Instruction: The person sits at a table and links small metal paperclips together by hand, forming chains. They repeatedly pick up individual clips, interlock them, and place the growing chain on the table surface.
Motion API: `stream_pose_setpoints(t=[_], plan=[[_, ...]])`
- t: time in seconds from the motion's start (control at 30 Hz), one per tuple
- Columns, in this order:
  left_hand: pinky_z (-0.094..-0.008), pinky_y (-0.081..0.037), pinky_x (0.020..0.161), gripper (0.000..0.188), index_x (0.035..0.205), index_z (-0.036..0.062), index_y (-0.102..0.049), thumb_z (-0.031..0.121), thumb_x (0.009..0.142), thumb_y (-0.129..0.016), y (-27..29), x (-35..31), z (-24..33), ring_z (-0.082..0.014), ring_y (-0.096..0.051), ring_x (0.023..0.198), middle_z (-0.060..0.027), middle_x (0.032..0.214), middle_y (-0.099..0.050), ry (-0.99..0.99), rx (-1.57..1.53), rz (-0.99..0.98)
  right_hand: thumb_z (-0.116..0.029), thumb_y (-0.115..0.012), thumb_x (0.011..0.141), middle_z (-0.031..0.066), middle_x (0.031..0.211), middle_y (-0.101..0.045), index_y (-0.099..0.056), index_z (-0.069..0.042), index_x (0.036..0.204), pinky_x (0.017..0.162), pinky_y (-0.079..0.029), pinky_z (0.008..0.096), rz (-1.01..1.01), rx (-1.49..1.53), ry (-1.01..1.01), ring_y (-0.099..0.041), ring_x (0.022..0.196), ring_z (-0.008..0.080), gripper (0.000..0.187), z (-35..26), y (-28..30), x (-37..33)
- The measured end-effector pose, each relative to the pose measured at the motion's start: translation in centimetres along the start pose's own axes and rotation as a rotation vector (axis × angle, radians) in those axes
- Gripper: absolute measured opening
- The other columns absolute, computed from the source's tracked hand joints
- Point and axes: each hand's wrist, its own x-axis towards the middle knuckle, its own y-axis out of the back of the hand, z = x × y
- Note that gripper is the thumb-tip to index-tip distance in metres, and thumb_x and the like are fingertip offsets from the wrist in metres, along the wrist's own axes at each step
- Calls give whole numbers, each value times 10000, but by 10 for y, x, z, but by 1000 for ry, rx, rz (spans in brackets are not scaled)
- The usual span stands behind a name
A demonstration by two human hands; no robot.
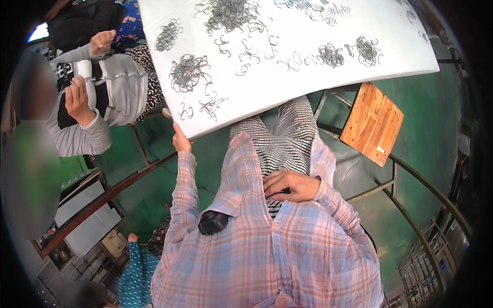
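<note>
White tabletop [241, 97] fills the far middle of the scene; small dark wire hooks lie on it in heaps and loose scatter: one heap near the left edge [189, 73], a larger one farther off [230, 14], two side by side toward the right [330, 55] [367, 50]; paler pieces [328, 11] lie at the far side; green floor [418, 115] shows below; a wooden stool [372, 123] stands to the right, just beside the near edge of the tabletop; metal rails [434, 192] run behind it; at left, a co-worker in grey sleeves has a hand [77, 100] raised at a silvery chain [120, 76].

Left hand [181, 139]: arm extended forward, fingers touching the near left corner of the tabletop, apart from the hooks; palm hidden, so cannot tell whether it clasps the edge; right hand [291, 186]: elbow bent, back of hand uppermost, fingers curled against the striped clothing [285, 154] at the lap, well apart from the hooks; cannot tell whether anything is held beneath.
</note>
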Motion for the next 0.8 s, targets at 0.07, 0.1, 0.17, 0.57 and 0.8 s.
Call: stream_pose_setpoints(t=[0.07, 0.1, 0.17, 0.57, 0.8], plan=[[-309, -528, 450, 852, 991, -63, -713, 684, 956, -304, 2, -2, 4, -229, -690, 643, -160, 835, -715, -9, -3, 6, -216, -649, 899, 104, 1089, -687, -726, -43, 1024, 913, -459, 396, 21, -266, -84, -608, 1063, 274, 227, -10, -6, 6], [-310, -528, 453, 849, 997, -60, -714, 684, 956, -306, 1, -3, 1, -227, -690, 641, -156, 833, -717, -14, -13, 12, -248, -643, 905, 94, 1097, -684, -727, -52, 1029, 917, -451, 396, 34, -396, -135, -601, 1074, 268, 247, -13, -8, 5], [-310, -528, 458, 844, 1007, -54, -716, 685, 955, -311, 1, -1, -4, -224, -690, 637, -148, 830, -719, -18, -35, 30, -326, -644, 894, 60, 1105, -680, -730, -70, 1025, 919, -436, 396, -14, -437, -170, -582, 1093, 251, 300, -9, -4, 8], [-269, -496, 539, 607, 915, 19, -744, 573, 951, -499, 47, -11, -7, -165, -667, 637, -102, 760, -715, -112, 282, 96, -100, -735, 791, 97, 878, -684, -717, -40, 851, 775, -510, 352, 328, -461, -187, -644, 832, 267, 87, -8, 92, 42], [-218, -492, 630, 144, 923, 5, -659, 135, 965, -615, 21, -74, 65, -69, -598, 705, -25, 832, -687, -488, -146, 156, -148, -690, 834, 105, 835, -652, -717, -71, 864, 653, -497, 393, 910, -947, -267, -643, 708, 286, 88, 45, 214, 97]])
